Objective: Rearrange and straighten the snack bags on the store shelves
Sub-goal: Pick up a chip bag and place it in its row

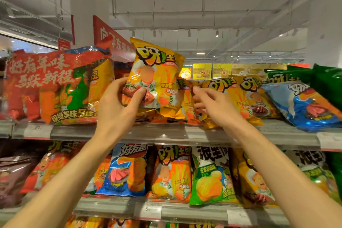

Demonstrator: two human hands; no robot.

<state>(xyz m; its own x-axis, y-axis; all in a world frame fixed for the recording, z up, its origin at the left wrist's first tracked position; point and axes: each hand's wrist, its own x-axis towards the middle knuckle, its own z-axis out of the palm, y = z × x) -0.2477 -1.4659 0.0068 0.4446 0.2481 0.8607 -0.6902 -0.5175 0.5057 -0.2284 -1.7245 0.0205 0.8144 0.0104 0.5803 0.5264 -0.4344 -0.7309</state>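
Observation:
My left hand grips a yellow snack bag by its lower left corner and holds it upright above the top shelf. To its right, my right hand reaches with fingers spread toward several more yellow bags that lean and overlap on the shelf. Its fingertips are at a narrow yellow bag just behind the held one; whether they touch it is unclear. A blue bag lies tilted at the right end of that row.
A large red multipack stands at the shelf's left, green bags at the far right. The lower shelf carries upright blue, orange, green and yellow bags. Price tags run along both shelf edges.

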